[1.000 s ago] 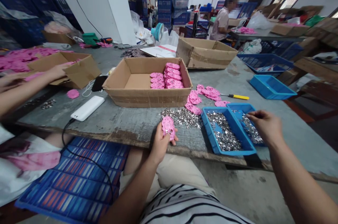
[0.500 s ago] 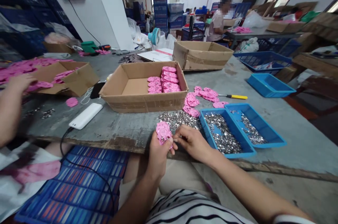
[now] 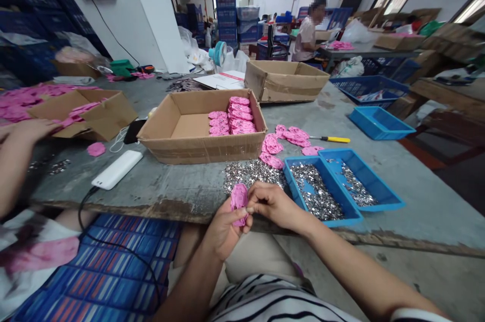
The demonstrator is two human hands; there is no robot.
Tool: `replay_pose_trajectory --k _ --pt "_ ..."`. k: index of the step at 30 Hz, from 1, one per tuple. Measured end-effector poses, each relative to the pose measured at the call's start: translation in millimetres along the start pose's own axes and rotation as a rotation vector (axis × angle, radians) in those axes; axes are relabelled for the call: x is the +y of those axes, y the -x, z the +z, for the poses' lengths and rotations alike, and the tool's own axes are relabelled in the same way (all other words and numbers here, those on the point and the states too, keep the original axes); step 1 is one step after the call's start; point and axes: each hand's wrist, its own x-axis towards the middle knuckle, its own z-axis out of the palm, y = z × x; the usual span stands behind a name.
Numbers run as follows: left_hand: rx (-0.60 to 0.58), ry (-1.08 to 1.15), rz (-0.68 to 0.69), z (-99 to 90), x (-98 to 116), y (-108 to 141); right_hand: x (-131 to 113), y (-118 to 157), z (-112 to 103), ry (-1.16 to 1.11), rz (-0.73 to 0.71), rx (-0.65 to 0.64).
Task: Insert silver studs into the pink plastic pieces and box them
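- As I look on, the left hand (image 3: 223, 231) has a scalloped pink piece (image 3: 239, 194) clamped between thumb and fingers, by the table's (image 3: 166, 180) front edge.
- The right hand's (image 3: 275, 205) thumb and forefinger pinch together against the piece's side; whether a metal bit sits between them, I can't tell.
- The step looks like close fingertip work there; the next move, I'd judge, calls for a steady left grip and a light, exact right touch.
- Just beyond, loose metal bits (image 3: 252, 174) lie beside two blue trays (image 3: 346, 220).
- Farther back, a cardboard box (image 3: 200, 149) holds stacked pink pieces (image 3: 240, 117).
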Motion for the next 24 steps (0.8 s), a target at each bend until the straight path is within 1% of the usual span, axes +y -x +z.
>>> replay_pose_trajectory --k 5,9,11,13,16,18,21,24 --pt "0.005 -0.009 -0.001 -2.9 -3 1 1 0 0 -0.054 0.045 -0.054" --pt "0.027 -0.014 0.002 -1.3 -4 2 -1 -1 1 -0.163 0.125 -0.043" --pt "0.062 -0.037 0.036 0.7 -4 2 -2 -2 3 -0.217 0.188 -0.023" --pt "0.146 -0.085 0.135 3.8 -5 1 -2 -2 8 -0.294 0.277 0.024" --pt "0.305 -0.215 0.367 8.9 -7 0 -3 -2 17 -0.488 0.444 0.126" --pt "0.375 -0.305 0.477 10.5 -8 -2 -5 -1 21 -0.567 0.523 0.190" --pt "0.459 -0.369 0.549 9.6 -11 -4 -8 -3 22 -0.555 0.559 0.230" --pt "0.489 -0.412 0.575 7.9 -12 -5 -10 -4 19 -0.547 0.557 0.207"
